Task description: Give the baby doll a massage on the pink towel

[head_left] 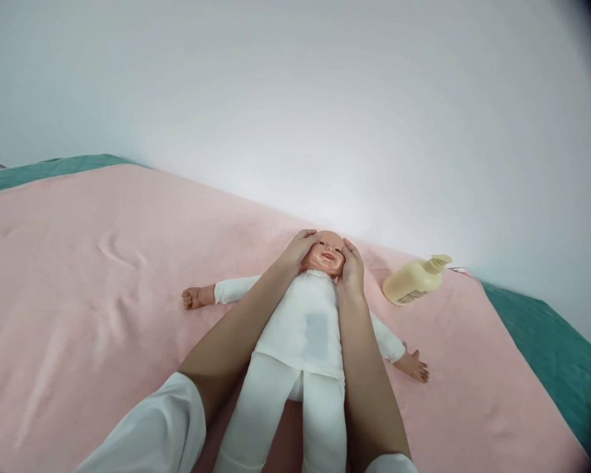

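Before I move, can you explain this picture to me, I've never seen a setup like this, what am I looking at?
There's no machine here, just a person's bare hands. The one picture comes from a camera worn on their head, looking forward and down. A doll in white clothes lies face up on a pink cloth, with green cloth showing at the edges. The left hand and right hand cup its head from both sides. To the right is a yellow pump bottle.
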{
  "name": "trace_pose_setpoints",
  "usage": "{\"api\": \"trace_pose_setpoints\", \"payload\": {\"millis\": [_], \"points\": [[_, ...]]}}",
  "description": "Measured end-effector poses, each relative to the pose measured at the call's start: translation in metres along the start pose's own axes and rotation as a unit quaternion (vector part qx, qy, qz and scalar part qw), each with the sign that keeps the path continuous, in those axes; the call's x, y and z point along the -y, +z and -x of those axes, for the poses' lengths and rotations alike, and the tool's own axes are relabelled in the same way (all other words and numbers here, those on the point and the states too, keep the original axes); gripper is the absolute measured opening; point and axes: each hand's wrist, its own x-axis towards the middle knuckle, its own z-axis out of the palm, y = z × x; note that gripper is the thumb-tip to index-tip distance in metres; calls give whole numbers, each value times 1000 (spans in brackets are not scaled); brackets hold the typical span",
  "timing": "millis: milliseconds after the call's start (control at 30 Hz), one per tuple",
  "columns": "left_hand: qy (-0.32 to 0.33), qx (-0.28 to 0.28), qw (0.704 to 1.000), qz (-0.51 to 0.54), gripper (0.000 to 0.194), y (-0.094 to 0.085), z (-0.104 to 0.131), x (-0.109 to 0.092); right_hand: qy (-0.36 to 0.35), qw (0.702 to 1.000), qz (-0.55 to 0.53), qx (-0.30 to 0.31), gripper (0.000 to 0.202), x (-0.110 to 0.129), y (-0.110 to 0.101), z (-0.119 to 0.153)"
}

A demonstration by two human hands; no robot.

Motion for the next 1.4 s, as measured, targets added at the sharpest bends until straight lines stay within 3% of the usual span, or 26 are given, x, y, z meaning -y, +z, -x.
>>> {"api": "trace_pose_setpoints", "payload": {"millis": [200, 433, 767, 967, 1400], "points": [[42, 32, 999, -14, 42, -1, 4, 1, -10, 1000, -1, 20, 32, -2, -2, 0], [34, 33, 999, -24, 48, -6, -1, 4, -22, 999, -3, 23, 31, -6, -4, -3], [9, 10, 1000, -9, 33, -1, 3, -1, 3, 1000, 14, -1, 30, 0, 1, 0], [-13, -8, 1000, -3, 30, -5, -8, 4, 18, 1000, 2, -17, 28, 4, 2, 4], [-9, 1, 1000, -21, 24, -5, -4, 2, 41, 999, 4, -12, 44, 7, 2, 7]]}}
